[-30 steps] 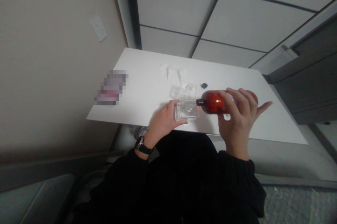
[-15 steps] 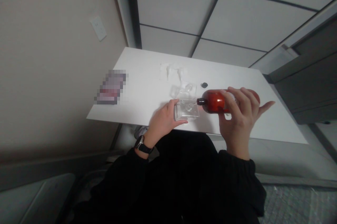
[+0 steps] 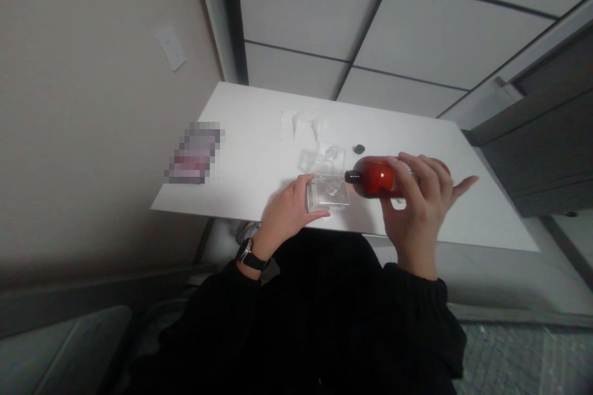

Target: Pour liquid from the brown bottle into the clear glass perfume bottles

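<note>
My left hand (image 3: 290, 206) is closed around the left end of a clear plastic box (image 3: 330, 192) near the table's front edge. In my right hand (image 3: 419, 203) is an amber bottle (image 3: 377, 177), lying almost level with its dark open neck pointing left. The bottle's mouth is at the box's upper right edge. Whether liquid is running out now, I cannot make out. Behind the box sits another clear plastic piece (image 3: 330, 157), with a round shape in it. A small black cap (image 3: 359, 149) rests on the table beyond the bottle.
Some white, thin pieces (image 3: 306, 126) lie at the back of the white table (image 3: 250, 154). On the left is a blurred-out flat item (image 3: 194, 154). A wall with a socket plate (image 3: 170, 49) borders the left side, and a panelled partition (image 3: 296, 12) stands behind.
The amber bottle and my right hand have shifted very slightly left. My left hand stays in place on the clear plastic box.
</note>
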Demonstrator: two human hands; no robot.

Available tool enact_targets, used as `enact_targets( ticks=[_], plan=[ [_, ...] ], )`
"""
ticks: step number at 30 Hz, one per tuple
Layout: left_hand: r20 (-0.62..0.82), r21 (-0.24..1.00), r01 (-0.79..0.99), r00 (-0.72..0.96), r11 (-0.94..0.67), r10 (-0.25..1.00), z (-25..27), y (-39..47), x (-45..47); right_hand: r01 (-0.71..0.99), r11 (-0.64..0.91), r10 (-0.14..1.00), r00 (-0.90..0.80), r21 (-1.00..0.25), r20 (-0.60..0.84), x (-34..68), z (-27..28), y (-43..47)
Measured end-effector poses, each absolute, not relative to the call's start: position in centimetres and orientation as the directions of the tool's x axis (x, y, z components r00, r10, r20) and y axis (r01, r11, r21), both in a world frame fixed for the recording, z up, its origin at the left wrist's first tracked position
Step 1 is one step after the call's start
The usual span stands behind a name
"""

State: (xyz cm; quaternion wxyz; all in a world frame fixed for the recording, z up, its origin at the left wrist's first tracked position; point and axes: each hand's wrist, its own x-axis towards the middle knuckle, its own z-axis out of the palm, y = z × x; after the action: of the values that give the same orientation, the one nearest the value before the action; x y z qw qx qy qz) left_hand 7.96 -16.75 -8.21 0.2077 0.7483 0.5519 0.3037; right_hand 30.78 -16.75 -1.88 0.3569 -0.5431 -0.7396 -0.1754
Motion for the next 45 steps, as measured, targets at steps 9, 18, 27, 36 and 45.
enact_targets(
  ticks=[9,18,27,36,45],
  plan=[
    [0.215,0.637,0.728,0.145,-0.251,0.966,-7.9,-17.2,7.6,0.886,0.328,0.760,-0.041,-0.328,0.649,30.6,-2.2,-16.5],
    [0.171,0.639,0.752,0.064,-0.160,0.983,-6.6,-17.7,3.0,0.631,0.306,0.826,0.195,-0.712,0.528,31.7,-5.4,-15.1],
    [0.076,0.707,0.695,0.106,-0.129,0.991,-4.8,-14.3,0.7,0.189,0.214,0.905,0.332,-0.959,0.267,31.5,-5.3,-14.9],
    [0.048,0.759,0.642,0.112,-0.109,0.993,-4.8,-10.8,2.1,0.068,0.206,0.893,0.394,-0.976,0.216,33.0,-5.5,-14.7],
    [0.037,0.748,0.648,0.168,-0.139,0.985,-4.4,-8.8,2.5,0.082,0.208,0.872,0.436,-0.975,0.222,33.3,-5.9,-14.3]
  ],
)
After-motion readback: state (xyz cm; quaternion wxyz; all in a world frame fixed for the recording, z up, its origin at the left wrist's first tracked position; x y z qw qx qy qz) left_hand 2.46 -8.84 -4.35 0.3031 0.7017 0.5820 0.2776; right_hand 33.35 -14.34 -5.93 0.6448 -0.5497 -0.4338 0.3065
